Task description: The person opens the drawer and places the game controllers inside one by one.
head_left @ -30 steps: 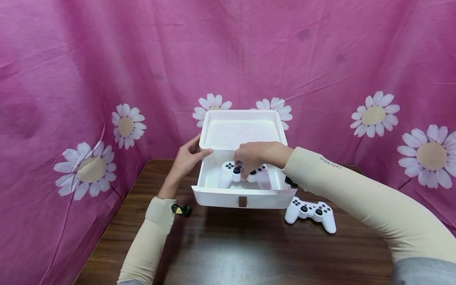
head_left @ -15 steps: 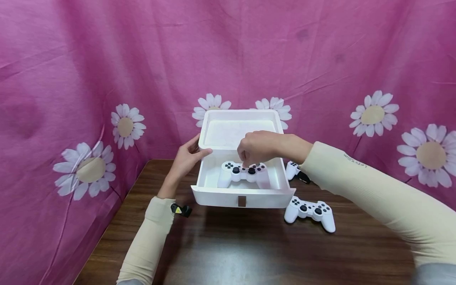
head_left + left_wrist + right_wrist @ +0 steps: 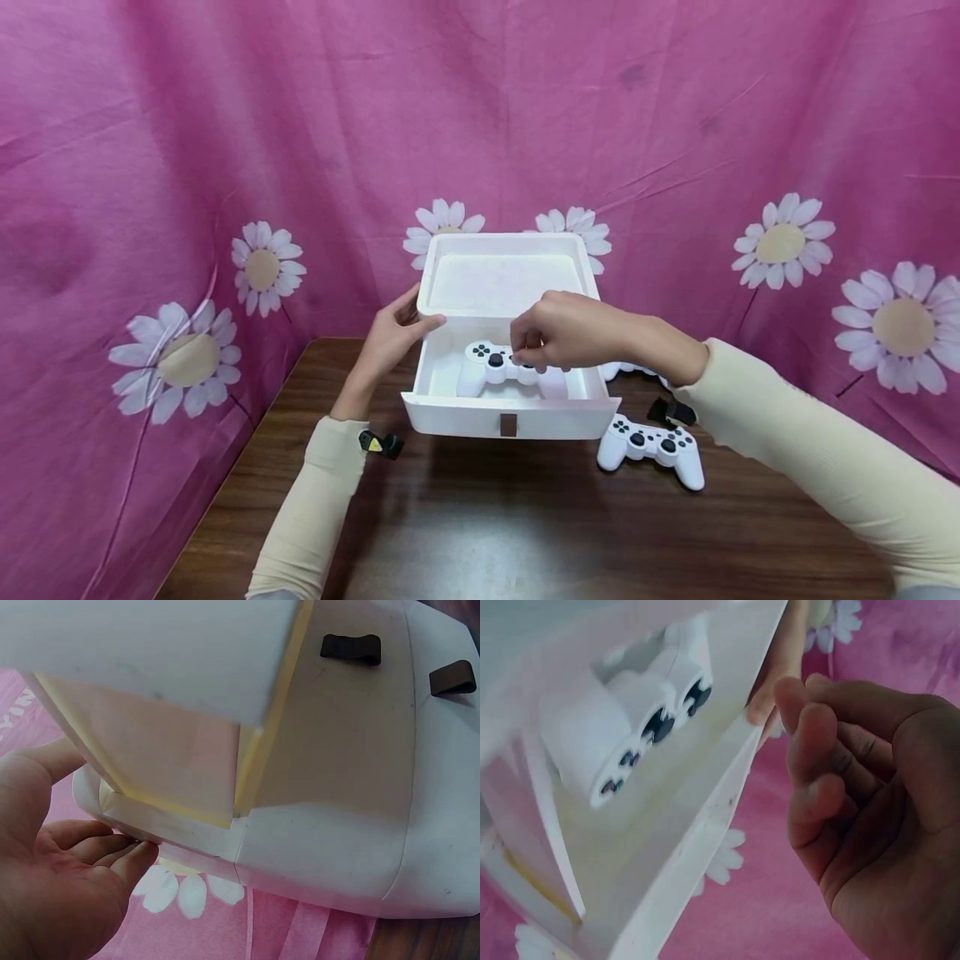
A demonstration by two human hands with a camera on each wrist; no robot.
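A white drawer chest [image 3: 517, 275] stands with its top drawer [image 3: 457, 417] pulled out. My left hand [image 3: 392, 337] grips the chest's left side, thumb at the top front edge; in the left wrist view its fingers [image 3: 112, 851] lie along the side wall. Inside the drawer lies a white game controller [image 3: 474, 379] with black thumbsticks, its right part overlapped by my right hand [image 3: 573, 329] in the head view. That hand hovers over the drawer with loosely curled fingers and nothing in them, apart from the drawer in the right wrist view.
A second white controller [image 3: 654, 435] lies on the dark wooden table [image 3: 480, 517], right of the chest. Behind it, another controller [image 3: 618, 368] is mostly hidden by the right arm. Dark pull tabs [image 3: 351, 649] mark the lower drawers. A pink floral cloth [image 3: 480, 117] hangs behind.
My right hand has lifted off the controller in the drawer and shifted to the right, its fingers loosening. The left hand stays on the chest.
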